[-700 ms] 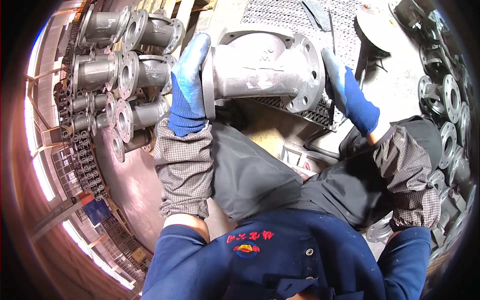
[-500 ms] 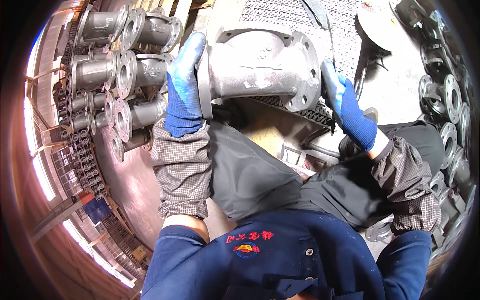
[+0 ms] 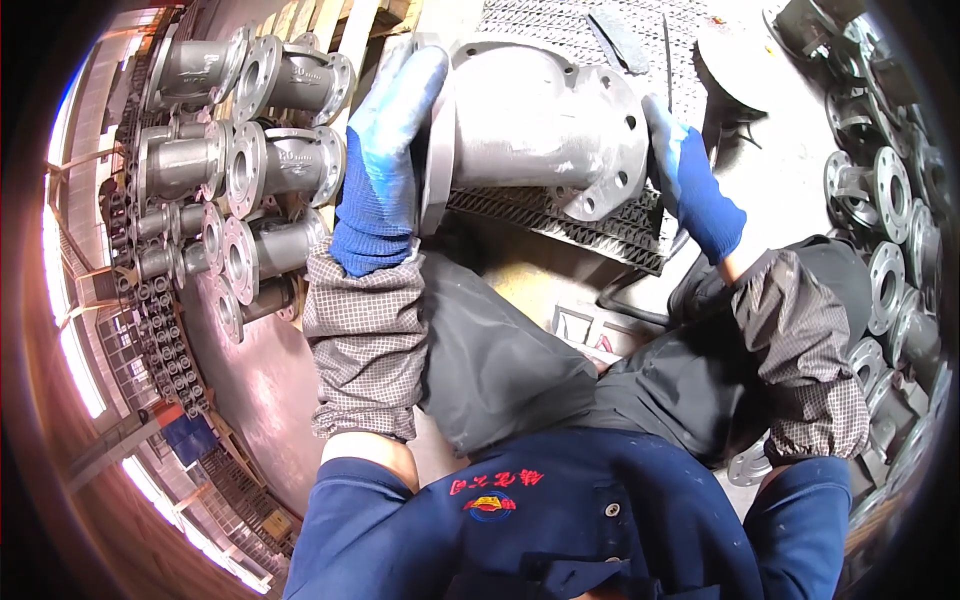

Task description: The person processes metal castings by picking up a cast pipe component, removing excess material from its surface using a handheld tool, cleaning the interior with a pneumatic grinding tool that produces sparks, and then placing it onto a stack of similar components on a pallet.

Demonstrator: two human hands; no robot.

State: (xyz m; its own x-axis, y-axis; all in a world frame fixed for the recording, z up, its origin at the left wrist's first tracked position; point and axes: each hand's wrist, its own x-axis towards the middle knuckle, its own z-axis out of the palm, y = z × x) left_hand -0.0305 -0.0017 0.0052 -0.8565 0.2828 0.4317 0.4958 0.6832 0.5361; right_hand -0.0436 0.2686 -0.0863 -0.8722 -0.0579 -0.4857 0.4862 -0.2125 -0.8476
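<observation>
A grey cast-metal flanged valve body (image 3: 540,120) lies sideways between my hands, over the near part of a patterned metal grate. My left hand (image 3: 395,125), in a blue coated glove, is closed on the round flange at its left end. My right hand (image 3: 688,175), gloved the same way, holds the holed flange at the right end with fingers pressed along its outer side. Parts of the right fingers are hidden behind that flange. Bolt holes show in the right flange, and another flange edge runs along the body's far side.
The metal grate (image 3: 560,212) lies beneath the part, with a flat grey strip (image 3: 617,42) on it. Similar valve bodies (image 3: 285,165) stand stacked at left by wooden slats (image 3: 325,25). More flanged castings (image 3: 893,195) crowd the right. A round disc-like plate (image 3: 735,70) stands beyond my right hand.
The valve body has rolled about its length, so its raised markings no longer show. It has shifted slightly right at its left end, and both hands have moved with it.
</observation>
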